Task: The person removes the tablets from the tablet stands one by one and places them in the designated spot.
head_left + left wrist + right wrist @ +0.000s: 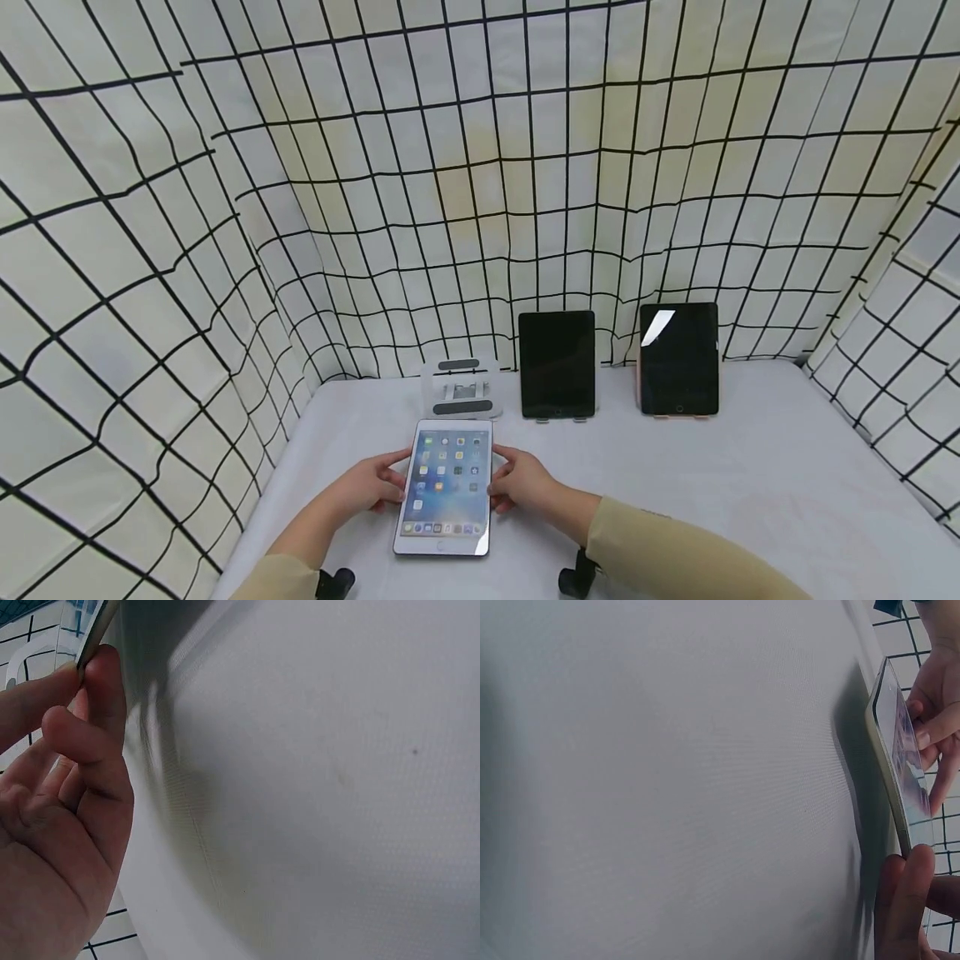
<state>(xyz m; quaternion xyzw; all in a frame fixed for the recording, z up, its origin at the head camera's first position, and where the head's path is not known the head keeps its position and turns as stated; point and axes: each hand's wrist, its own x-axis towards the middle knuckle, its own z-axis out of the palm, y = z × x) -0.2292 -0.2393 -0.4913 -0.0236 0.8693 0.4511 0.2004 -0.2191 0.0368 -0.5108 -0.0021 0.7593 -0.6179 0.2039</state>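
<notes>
A white-framed tablet (447, 483) with its screen lit and rows of app icons showing is between both hands near the front of the table. My left hand (369, 483) pinches its left edge; in the left wrist view the thumb and fingertips meet on the thin tablet edge (96, 634). On the opposite long edge, my right hand (522, 480) grips with thumb and fingers. Seen from the right wrist, the tablet (891, 769) is tilted, with a shadow on the cloth beside its gold-coloured side.
Just beyond the tablet stands a clear stand (462, 407) with dark pads. To its right, a dark-screened tablet (557, 364) and another dark tablet (679, 358) lean upright on stands. White cloth covers the table (675, 500); a black-grid fabric wall (540, 183) rises behind.
</notes>
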